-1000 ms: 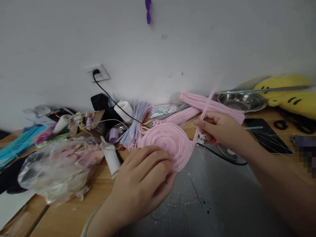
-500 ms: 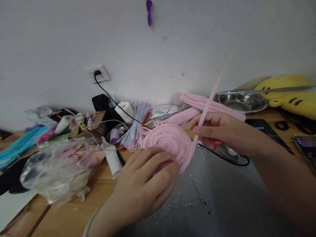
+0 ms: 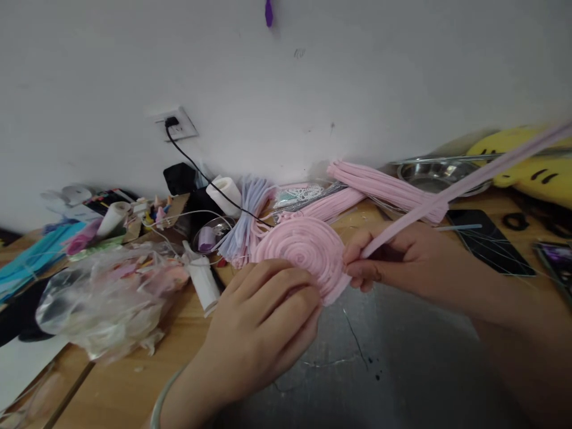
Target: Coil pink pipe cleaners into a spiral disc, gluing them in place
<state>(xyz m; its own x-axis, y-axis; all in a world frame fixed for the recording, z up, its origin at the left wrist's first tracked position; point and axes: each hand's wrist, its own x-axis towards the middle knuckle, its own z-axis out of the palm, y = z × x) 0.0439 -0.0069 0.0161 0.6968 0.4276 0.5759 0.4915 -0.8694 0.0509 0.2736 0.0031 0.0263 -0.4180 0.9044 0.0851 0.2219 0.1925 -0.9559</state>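
A flat pink spiral coil (image 3: 308, 241) is held over the grey mat (image 3: 402, 357). My left hand (image 3: 268, 328) lies over its near-left edge, fingers curled onto it and thumb side hidden. At the coil's right edge, my right hand (image 3: 393, 262) pinches a long pink strip (image 3: 451, 187) between thumb and fingers. From there the strip slants up to the right, past the frame's edge. Behind the coil lie a bundle of pink stems (image 3: 384, 187) and a bundle of pale blue stems (image 3: 251, 214).
On the left are a clear plastic bag (image 3: 107, 304), a white bottle (image 3: 202, 283) and turquoise strips (image 3: 36, 253). A metal bowl (image 3: 440, 173), a yellow plush (image 3: 540, 179) and a black phone (image 3: 487, 238) are on the right. A black cable (image 3: 210, 179) runs from the wall socket (image 3: 181, 124).
The pink strip has swung from steeply upright down to the right. My right hand has turned and lowered beside the coil. My left hand stays on the coil; the view has shifted slightly.
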